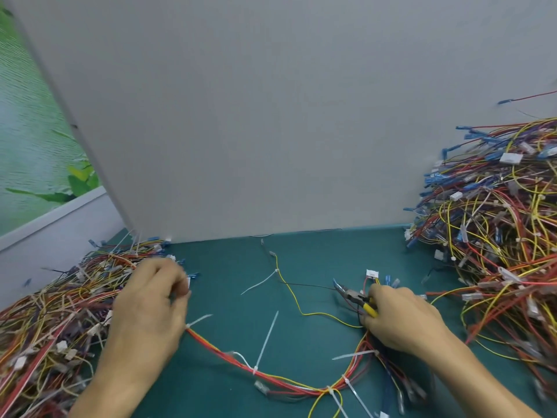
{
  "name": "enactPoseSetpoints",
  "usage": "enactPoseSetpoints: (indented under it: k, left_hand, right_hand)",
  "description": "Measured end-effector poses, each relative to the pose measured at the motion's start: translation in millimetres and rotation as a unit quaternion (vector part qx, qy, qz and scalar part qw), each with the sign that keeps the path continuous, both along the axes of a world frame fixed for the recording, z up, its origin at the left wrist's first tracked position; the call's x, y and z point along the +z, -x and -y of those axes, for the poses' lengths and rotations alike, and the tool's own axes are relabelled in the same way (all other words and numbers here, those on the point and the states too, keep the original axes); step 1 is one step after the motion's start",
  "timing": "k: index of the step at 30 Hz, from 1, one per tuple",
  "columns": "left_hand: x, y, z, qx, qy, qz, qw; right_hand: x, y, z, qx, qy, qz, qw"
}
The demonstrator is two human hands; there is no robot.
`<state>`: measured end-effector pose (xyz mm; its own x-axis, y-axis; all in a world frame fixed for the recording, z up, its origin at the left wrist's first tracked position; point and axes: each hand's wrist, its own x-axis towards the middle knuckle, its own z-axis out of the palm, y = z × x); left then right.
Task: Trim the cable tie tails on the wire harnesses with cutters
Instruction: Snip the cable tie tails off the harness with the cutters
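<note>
Wire harness [223, 352] lying slack in a U on counter [241, 267], strung between both hands. White cable tie tails [266, 339] sticking out along it, untrimmed. Cutters [351, 295] gripped by yellow handles in right hand [401, 318], nose aimed up-left over bare green counter. Left hand [150, 303] palm-down, fingers curled, blurred; grasp unreadable, harness end running under it. Wire pile [45, 327] just outside left hand, taller heap [497, 221] outside right. Grey panel [271, 116] upright beyond both.

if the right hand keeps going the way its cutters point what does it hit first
The right hand aims the cutters up and left. A thin dark wire lies just off their tip, so probably that first, then bare mat. Height above the mat is unclear.
</note>
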<state>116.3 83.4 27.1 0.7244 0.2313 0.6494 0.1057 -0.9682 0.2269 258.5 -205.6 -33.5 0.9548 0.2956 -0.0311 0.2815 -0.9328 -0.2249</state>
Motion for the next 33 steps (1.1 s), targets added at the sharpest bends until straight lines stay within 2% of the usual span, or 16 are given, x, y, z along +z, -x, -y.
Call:
enactPoseSetpoints:
  k: [2,4,7,10,12,15,16,17,19,21,24,30,32,33]
  left_hand:
    - [3.4,-11.7,7.5,-0.065,0.006,0.006,0.998]
    - [-5.6,-24.3,11.5,-0.112,0.021,-0.032,0.993]
    - [-32.5,-37.8,15.1,-0.173,0.029,-0.167,0.97]
    - [-57.6,-40.3,12.4,-0.179,0.034,-0.279,0.943]
    - [-62.7,-34.7,11.2,-0.134,0.004,-0.282,0.95]
    - [-55.4,-20.5,9.8,0.003,-0.036,-0.161,0.986]
    - [-49.6,-15.1,6.7,0.068,-0.025,-0.139,0.988]
    - [-44.0,-11.0,1.9,0.14,-0.001,-0.168,0.976]
    - [-35.4,-5.4,-9.0,0.251,0.051,-0.29,0.922]
    - [-33.2,-1.3,-18.1,0.284,0.081,-0.375,0.879]
    - [-38.0,4.9,-20.9,0.281,0.082,-0.414,0.862]
    - [-41.4,4.0,-12.3,0.233,0.097,-0.374,0.892]
    - [-39.6,2.0,-7.4,0.199,0.104,-0.319,0.921]
    - [-38.0,0.6,-4.9,0.17,0.126,-0.26,0.942]
  right_hand:
    - [0.7,-0.2,0.6,-0.001,-0.002,-0.004,1.0]
    - [0.7,-0.5,1.1,0.0,-0.001,-0.012,1.0]
    - [1.5,-1.2,2.2,-0.002,0.0,-0.024,1.0]
    - [1.9,-1.4,1.8,-0.005,0.001,-0.027,1.0]
    - [1.4,-2.0,2.1,-0.004,-0.001,-0.028,1.0]
    - [0.8,-2.9,2.0,-0.002,-0.004,-0.027,1.0]
    - [0.7,-3.2,1.8,-0.002,-0.004,-0.026,1.0]
    - [0.8,-3.3,1.7,-0.003,-0.004,-0.026,1.0]
    - [1.1,-2.7,1.7,-0.004,-0.004,-0.026,1.0]
    - [1.1,-2.2,1.6,-0.005,-0.005,-0.027,1.0]
    - [1.3,-3.0,2.1,-0.008,-0.007,-0.038,0.999]
    - [2.9,-2.9,2.3,-0.021,-0.004,-0.046,0.999]
    - [3.0,-2.5,3.2,-0.023,-0.006,-0.053,0.998]
    - [3.0,-2.5,3.1,-0.023,-0.008,-0.057,0.998]
